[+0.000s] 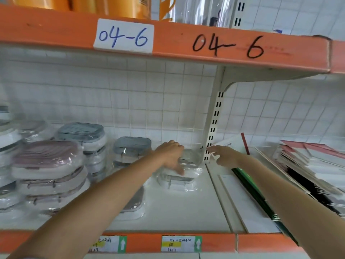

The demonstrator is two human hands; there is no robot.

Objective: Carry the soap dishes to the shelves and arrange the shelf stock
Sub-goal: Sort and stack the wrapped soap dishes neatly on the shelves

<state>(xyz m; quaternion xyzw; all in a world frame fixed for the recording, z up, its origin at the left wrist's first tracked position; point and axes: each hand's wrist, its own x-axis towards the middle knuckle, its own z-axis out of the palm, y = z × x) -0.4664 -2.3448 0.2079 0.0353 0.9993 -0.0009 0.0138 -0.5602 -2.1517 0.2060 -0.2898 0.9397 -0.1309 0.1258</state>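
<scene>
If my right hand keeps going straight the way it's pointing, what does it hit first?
Probably the slotted shelf upright: the right hand points up-left at its base, beside the wrapped soap dish. Depth is unclear.

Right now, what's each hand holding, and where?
Left hand grips the top of a wrapped soap dish, thumb down its front. Right hand holds nothing.
</scene>
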